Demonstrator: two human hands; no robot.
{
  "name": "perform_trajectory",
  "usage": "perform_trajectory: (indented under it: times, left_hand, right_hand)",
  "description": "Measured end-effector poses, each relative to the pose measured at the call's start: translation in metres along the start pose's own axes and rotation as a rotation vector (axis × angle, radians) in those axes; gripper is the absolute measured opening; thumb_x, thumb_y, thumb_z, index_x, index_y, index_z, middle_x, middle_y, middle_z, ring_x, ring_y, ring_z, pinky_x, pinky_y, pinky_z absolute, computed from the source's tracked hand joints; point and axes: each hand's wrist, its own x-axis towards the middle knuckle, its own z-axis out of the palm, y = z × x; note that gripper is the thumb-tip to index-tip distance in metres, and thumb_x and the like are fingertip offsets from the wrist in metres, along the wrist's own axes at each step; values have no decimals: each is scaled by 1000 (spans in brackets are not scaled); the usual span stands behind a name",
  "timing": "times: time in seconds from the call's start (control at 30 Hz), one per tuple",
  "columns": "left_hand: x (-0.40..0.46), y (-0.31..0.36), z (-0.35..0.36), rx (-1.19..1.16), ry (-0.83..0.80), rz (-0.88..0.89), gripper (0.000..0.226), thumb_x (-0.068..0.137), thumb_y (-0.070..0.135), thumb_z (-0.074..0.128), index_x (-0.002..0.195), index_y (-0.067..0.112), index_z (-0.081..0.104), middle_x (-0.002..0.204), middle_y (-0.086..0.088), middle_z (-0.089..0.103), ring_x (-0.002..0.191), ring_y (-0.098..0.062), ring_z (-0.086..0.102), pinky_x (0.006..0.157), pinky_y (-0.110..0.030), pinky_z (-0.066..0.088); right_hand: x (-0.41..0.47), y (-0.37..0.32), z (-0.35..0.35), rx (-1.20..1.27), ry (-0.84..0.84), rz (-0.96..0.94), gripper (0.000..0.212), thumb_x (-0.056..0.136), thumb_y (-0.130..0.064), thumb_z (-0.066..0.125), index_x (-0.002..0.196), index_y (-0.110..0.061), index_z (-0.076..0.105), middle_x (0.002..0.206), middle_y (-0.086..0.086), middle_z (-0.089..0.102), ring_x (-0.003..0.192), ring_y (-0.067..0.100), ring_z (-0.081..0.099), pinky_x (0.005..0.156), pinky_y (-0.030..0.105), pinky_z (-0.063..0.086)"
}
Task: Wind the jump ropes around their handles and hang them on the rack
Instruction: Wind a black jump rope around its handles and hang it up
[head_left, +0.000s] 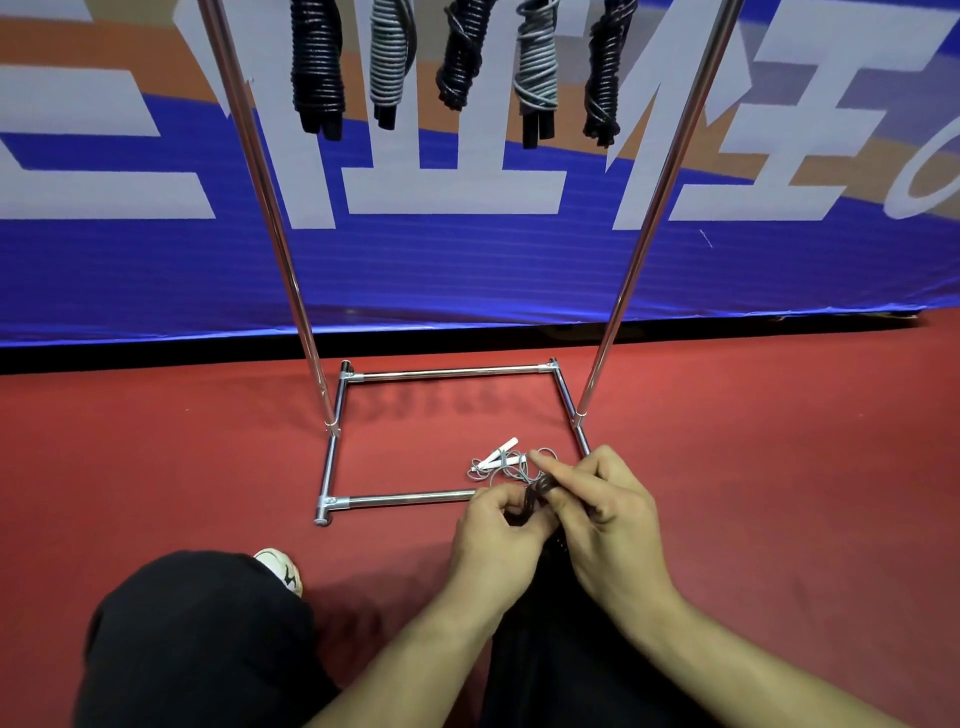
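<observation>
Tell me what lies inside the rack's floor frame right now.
Inside the rack base: a loose grey rope with white handles on the red floor. Both hands, gripping a dark rope bundle, cover its near right corner.

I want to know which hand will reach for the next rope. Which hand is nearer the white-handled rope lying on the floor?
Right, narrowly. The right hand has its fingertips beside the white-handled rope, at its grey coils. The left hand sits lower, nearer the person. Both grip a dark rope.
</observation>
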Motion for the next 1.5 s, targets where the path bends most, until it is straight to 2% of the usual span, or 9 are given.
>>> perform_trajectory:
  times: [0.17, 0.37, 0.5, 0.7, 0.9, 1.0, 1.17, 1.33, 1.5]
  left_hand:
    - [-1, -1, 1, -112, 5, -22, 34, 61, 44, 79, 62, 20, 54, 63, 3, 52, 64, -17, 54, 77, -55, 55]
    - [-4, 1, 1, -296, -81, -42, 16, 85, 3, 72, 73, 13, 71, 74, -2, 58, 77, -17, 63, 88, -50, 57]
    - [-8, 5, -2, -387, -180, -74, 17, 91, -4, 57, 98, 1, 71, 88, -8, 63, 84, -14, 63, 94, -42, 56]
    - [-10, 11, -1, -457, -159, -110, 17, 97, 11, 56, 98, 2, 71, 86, -9, 66, 74, -14, 60, 74, -28, 57]
    - [-10, 12, 5, -505, -57, -162, 17, 98, 6, 52, 98, 2, 69, 82, -9, 71, 67, -12, 66, 58, -21, 52]
    - [-9, 10, 4, -482, -20, -180, 14, 97, 6, 54, 93, 6, 68, 80, -7, 71, 63, -11, 63, 61, -24, 55]
    - [-8, 11, 0, -465, -52, -179, 18, 95, 8, 54, 94, 2, 71, 82, -9, 70, 68, -16, 61, 73, -32, 59]
    - [-7, 15, -9, -474, -113, -202, 25, 95, 4, 47, 102, -4, 70, 82, -13, 70, 69, -21, 68, 70, -33, 60]
    - [-7, 10, -9, -443, -153, -215, 28, 104, 4, 38, 109, -1, 65, 96, -15, 75, 78, -21, 73, 71, -30, 59]
  right_hand:
    - [2, -3, 0, 12, -21, 79, 50, 84, 10, 66, 116, -28, 68, 76, -4, 47, 73, -3, 53, 67, 4, 40]
    - [5, 3, 0, -70, -104, 208, 55, 87, 14, 54, 110, -33, 72, 82, -7, 48, 82, 4, 54, 71, 5, 42]
    - [5, 7, 0, -191, -137, 240, 55, 87, 9, 52, 108, -37, 73, 82, -10, 46, 85, 3, 50, 72, 6, 39]
    - [4, 0, 0, -297, -205, 239, 47, 92, -2, 50, 115, -38, 70, 82, -12, 42, 86, 4, 41, 72, 14, 39]
    - [7, -5, 2, -322, -356, 312, 45, 89, -16, 48, 127, -34, 63, 92, -14, 46, 99, 11, 43, 87, 27, 42]
    - [8, -5, 0, -223, -286, 357, 31, 87, -17, 49, 111, -29, 63, 104, -13, 58, 106, 10, 50, 89, 29, 42]
    - [9, 2, -1, -244, -231, 381, 11, 83, -9, 59, 86, -20, 59, 90, -14, 59, 91, 11, 56, 80, 28, 43]
    - [13, 7, -1, -281, -226, 373, 16, 79, -13, 67, 78, -26, 56, 88, -12, 54, 78, 0, 52, 68, 7, 35]
    - [13, 3, 1, -260, -239, 361, 21, 79, -16, 70, 74, -33, 59, 85, -13, 54, 78, -3, 53, 66, 6, 35]
